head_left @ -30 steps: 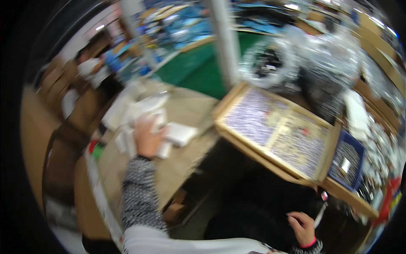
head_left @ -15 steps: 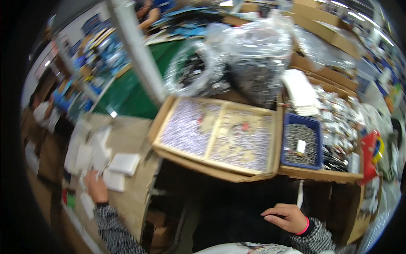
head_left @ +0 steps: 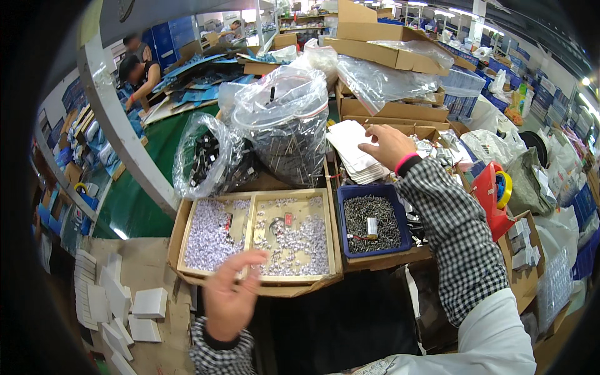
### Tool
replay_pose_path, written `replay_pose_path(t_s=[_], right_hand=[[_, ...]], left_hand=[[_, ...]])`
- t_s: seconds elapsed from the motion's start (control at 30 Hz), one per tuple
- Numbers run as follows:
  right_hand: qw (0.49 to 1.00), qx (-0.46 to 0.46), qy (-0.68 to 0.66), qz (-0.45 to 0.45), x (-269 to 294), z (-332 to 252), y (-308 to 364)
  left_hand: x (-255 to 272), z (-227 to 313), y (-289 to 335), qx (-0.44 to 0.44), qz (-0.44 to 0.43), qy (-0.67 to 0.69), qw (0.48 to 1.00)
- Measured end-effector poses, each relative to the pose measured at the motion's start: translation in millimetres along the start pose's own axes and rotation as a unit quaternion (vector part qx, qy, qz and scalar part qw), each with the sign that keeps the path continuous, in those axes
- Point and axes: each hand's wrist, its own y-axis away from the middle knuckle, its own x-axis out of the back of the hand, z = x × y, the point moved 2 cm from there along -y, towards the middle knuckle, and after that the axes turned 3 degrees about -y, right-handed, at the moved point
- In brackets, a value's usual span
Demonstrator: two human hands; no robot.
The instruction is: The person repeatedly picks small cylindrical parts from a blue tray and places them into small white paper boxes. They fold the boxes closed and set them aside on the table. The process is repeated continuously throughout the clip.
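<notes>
My right hand (head_left: 389,149) is over the right edge of a stack of flat white pieces (head_left: 353,150), its fingers and thumb apart. Whether the fingertips touch the top piece is hard to tell. Blurred by motion, my left hand (head_left: 232,297) hovers at the near edge of a divided wooden tray (head_left: 250,234); its fingers are spread with nothing between them. Many small whitish parts (head_left: 209,234) lie in both tray compartments. Right of the tray, a blue bin (head_left: 345,240) holds small dark metal pieces, with a small silvery wired part (head_left: 371,227) on top.
White boxes (head_left: 150,303) lie on the cardboard-covered surface at left. Clear plastic bags (head_left: 281,125) of dark parts stand behind the tray, beside a slanting metal post (head_left: 119,119). A red tape dispenser (head_left: 487,200) is at right. Another person (head_left: 147,78) works at the far left.
My view has turned to the right. My left hand has left the white boxes and come over by the tray. My right hand has gone forward from near my body to the white stack.
</notes>
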Motion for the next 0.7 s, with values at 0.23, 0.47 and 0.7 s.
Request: replay_pose_path(t_s=[0.23,0.47,0.7], right_hand=[[0.977,-0.172,-0.101,-0.079,-28.3,58.0,-43.5],[0.906,-0.152,-0.394,-0.034,15.9,86.0,4.8],[0.756,-0.185,-0.611,-0.142,35.2,14.5,151.9]], left_hand=[[-37.8,-4.3,12.4,0.06,-0.091,0.11,0.988],[-36.1,-14.5,15.9,0.107,-0.073,0.217,0.968],[-75.5,-4.3,4.6,0.114,-0.157,0.444,0.875]])
